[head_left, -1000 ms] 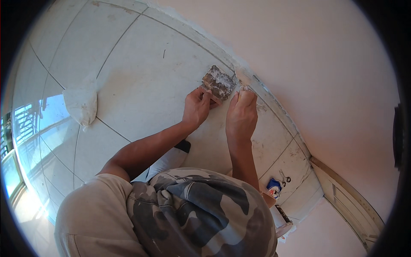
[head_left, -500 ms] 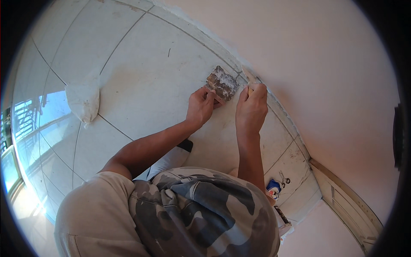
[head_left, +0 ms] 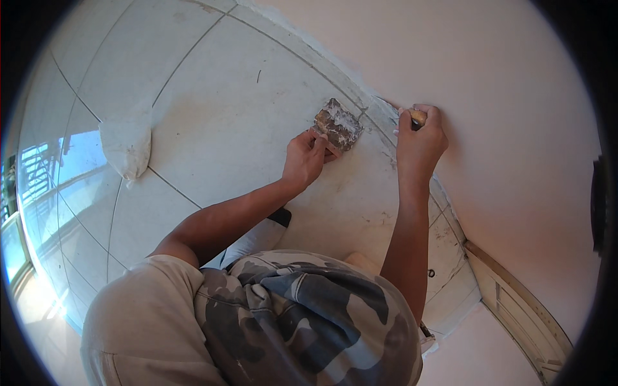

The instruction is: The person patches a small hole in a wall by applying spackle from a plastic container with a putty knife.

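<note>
My left hand (head_left: 304, 156) is closed on the near edge of a small squarish board (head_left: 339, 123), brown and smeared with white paste. It is held over the tiled floor, beside the foot of the wall. My right hand (head_left: 421, 138) grips a putty knife (head_left: 418, 117) by its yellowish wooden handle. The knife's thin blade points left and lies at the lower wall, just above the floor edge; whether it touches is hard to tell. White specks of paste show on the right fingers.
A pale pink wall (head_left: 489, 109) runs along the right, meeting light floor tiles (head_left: 225, 77). At the left lies a whitish plastic bag (head_left: 127, 151). A wooden door frame (head_left: 515, 283) stands at lower right, near a dark scissors handle (head_left: 431, 273) partly hidden by my forearm.
My right hand has moved right and slightly up, carrying the putty knife from beside the board to the wall. The left hand and board have barely shifted.
</note>
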`<state>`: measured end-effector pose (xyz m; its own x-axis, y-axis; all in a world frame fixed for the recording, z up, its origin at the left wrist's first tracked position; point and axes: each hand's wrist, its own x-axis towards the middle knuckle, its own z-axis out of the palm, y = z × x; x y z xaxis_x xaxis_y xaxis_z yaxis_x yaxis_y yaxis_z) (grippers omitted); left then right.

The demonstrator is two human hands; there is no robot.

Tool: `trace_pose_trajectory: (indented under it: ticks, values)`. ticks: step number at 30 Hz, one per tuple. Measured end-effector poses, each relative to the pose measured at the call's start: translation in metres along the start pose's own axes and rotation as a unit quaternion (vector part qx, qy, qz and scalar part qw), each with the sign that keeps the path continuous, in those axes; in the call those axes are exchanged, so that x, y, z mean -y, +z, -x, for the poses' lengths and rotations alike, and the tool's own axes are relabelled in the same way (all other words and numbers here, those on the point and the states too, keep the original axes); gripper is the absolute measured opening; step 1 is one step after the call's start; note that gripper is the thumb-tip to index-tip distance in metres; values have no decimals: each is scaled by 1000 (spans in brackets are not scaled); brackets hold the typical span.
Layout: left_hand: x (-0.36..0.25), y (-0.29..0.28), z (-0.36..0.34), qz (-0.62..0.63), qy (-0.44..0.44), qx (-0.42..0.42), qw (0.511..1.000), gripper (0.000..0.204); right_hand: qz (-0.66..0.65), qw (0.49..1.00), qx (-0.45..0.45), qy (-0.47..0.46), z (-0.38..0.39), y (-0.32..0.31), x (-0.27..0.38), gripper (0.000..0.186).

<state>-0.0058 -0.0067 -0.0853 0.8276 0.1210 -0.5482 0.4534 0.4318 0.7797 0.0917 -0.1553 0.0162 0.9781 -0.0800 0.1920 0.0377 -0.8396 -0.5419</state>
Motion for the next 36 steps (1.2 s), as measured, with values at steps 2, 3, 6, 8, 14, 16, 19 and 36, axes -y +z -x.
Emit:
trace_pose_trajectory:
  ticks: [2, 3, 6, 8, 14, 16, 19, 36]
  values:
    - [1, -1, 1, 12, 2, 0, 1000, 24, -5, 1000, -7, -9, 2, -4, 0, 16]
    - [3, -3, 1, 11, 1, -3, 1000, 24, -10, 1000, -14, -17, 5, -6, 1, 16]
    - [4, -6, 2, 9, -4, 2, 1000, 24, -28, 999, -23, 4, 11, -16, 2, 16]
    - [2, -5, 3, 6, -7, 3, 1000, 24, -37, 999, -20, 12, 12, -22, 4, 17]
    - [3, -2, 3, 1, 4, 9, 1000, 25, -39, 999, 20, 23, 8, -14, 1, 18]
    - [2, -2, 3, -10, -1, 9, 1000, 25, -27, 999, 36, 24, 7, -8, 1, 18]
    - [4, -4, 1, -22, -3, 10, 1000, 25, -9, 999, 40, 0, 7, -3, 4, 18]
    - [6, -12, -1, -10, -32, 30, 999, 22, 65, 972, 168, -150, 68, -144, -34, 27]
